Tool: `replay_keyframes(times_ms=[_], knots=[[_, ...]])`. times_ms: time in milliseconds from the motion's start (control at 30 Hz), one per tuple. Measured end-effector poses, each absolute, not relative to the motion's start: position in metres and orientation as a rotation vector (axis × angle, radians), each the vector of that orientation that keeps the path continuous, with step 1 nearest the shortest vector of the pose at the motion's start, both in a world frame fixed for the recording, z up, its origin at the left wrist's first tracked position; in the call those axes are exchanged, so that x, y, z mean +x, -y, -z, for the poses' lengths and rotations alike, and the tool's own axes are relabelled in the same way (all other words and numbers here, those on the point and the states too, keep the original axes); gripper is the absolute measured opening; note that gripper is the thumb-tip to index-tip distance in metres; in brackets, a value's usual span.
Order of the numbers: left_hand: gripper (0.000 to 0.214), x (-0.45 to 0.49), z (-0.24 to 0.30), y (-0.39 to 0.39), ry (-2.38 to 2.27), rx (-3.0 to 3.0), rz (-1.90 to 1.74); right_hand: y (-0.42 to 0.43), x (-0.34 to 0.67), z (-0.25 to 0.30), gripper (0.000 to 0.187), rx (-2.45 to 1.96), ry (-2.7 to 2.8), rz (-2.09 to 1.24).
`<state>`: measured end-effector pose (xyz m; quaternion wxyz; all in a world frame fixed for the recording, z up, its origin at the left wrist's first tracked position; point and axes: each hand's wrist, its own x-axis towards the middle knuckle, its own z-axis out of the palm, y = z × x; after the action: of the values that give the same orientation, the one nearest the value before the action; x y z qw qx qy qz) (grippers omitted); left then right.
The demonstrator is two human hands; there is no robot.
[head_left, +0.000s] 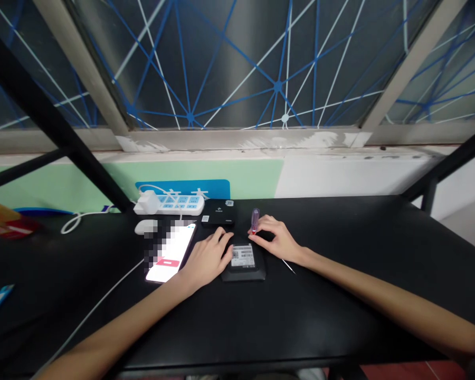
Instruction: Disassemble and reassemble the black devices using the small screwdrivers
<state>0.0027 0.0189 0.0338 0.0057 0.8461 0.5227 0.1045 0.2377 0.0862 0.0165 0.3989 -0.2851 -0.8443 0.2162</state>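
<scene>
A small flat black box [243, 274] with a white printed label lies on the table in front of me. My left hand [209, 256] is at its left side, curved around the far left corner, with the thumb by the label and the forefinger near the back edge. Just above the far right of the box, my right hand [275, 237] pinches a screwdriver handle [255, 217], clear purple with a red lower end, standing upright. Its tip is hidden or too small to see. A thin metal shaft [288, 267] lies on the table beneath my right wrist.
Left of my left hand lies a phone [168, 262] with a lit screen, partly blurred. Behind it are a white mouse [145, 227], a power strip [182, 204] with a plugged-in charger and another black box [218, 212]. A white cable [98, 303] crosses the left side.
</scene>
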Motion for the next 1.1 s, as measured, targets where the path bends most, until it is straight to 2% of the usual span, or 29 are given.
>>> replay_keyframes(times_ms=[267,600,733,1100], knots=[[0.034,0.0062,-0.0322,-0.0254,-1.633,2.635,-0.366,-0.0875,0.2427,-0.0149,0.010,-0.684,2.184,-0.624],[0.036,0.0003,-0.0286,-0.0240,-1.572,2.527,-0.457,-0.0856,0.2444,-0.0124,0.007,-0.715,2.195,-0.507],[0.036,-0.0005,-0.0275,-0.0248,-1.559,2.516,-0.454,-0.0866,0.2442,-0.0144,0.012,-0.652,2.222,-0.539],[0.036,-0.0014,-0.0279,-0.0260,-1.559,2.538,-0.424,-0.0871,0.2427,-0.0137,0.007,-0.663,2.187,-0.555]])
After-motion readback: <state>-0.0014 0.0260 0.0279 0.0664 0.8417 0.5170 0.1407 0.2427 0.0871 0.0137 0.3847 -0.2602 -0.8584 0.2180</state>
